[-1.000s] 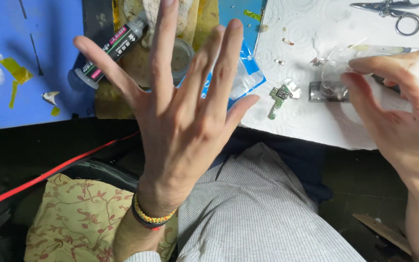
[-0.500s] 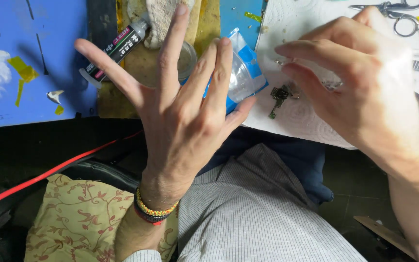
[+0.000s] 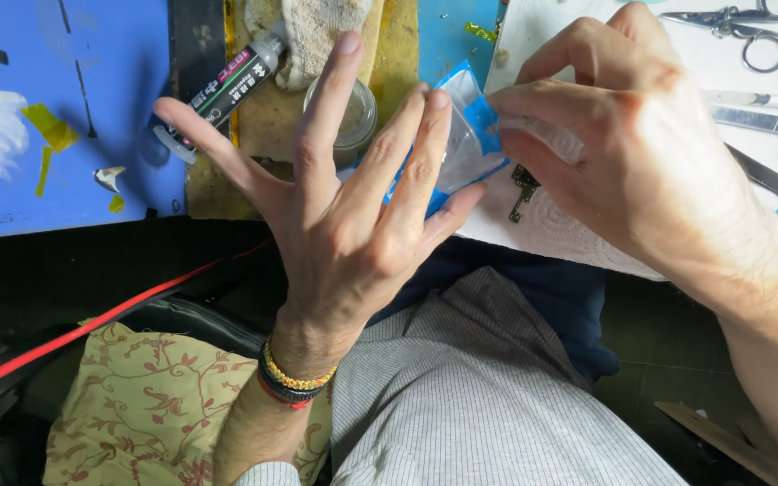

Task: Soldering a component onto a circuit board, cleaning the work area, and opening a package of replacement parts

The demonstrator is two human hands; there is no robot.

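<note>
We see a blue work mat (image 3: 65,108) with a white paper towel (image 3: 569,225) to its right. Between them stands a small round glass jar (image 3: 353,112); we cannot tell its contents. A clear plastic pouch with a blue strip (image 3: 470,144) lies over the towel's edge. Our left hand (image 3: 344,225) is spread wide, fingers fanned, its fingertips (image 3: 432,97) touching the pouch. Our right hand (image 3: 641,162) pinches the pouch's top edge with curled fingers. Half a second ago that right hand was further right, above the small green circuit board (image 3: 524,184); now it has closed in on the pouch.
</note>
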